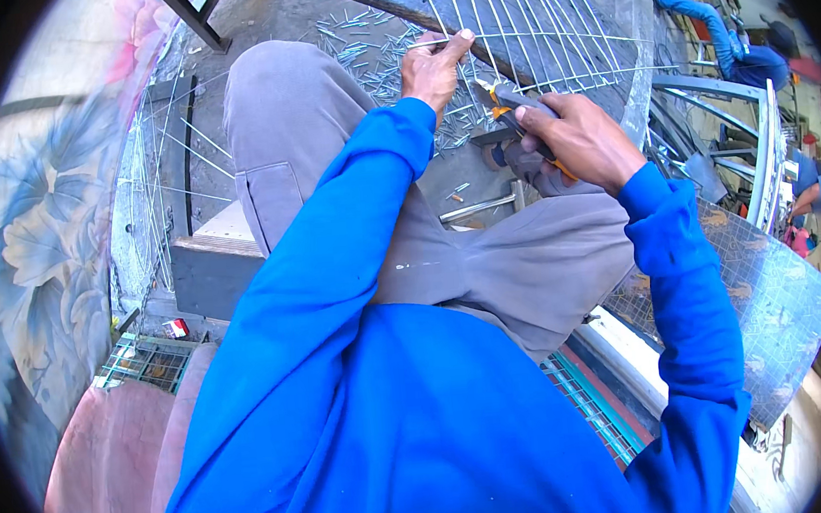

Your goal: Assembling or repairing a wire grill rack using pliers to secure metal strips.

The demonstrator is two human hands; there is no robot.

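My left hand (430,70) pinches a thin metal rod between thumb and fingers, beside the edge of a grid of thin metal rods (547,33). Wrapped round a pair of pliers with dark and orange handles (504,101) is my right hand (582,137). The pliers' jaws point up and left, just below the lower cross rod, a short way from my left hand. Whether the jaws touch a rod, I cannot tell. Many short cut pieces of rod (356,49) lie scattered on the ground beyond my knees.
A dark beam (381,6) runs beneath the grid. Metal frames (759,147) stand at the right, near a patterned sheet (760,287). A dark box (214,277) is by my left leg. Other people in blue (752,61) are at the far right.
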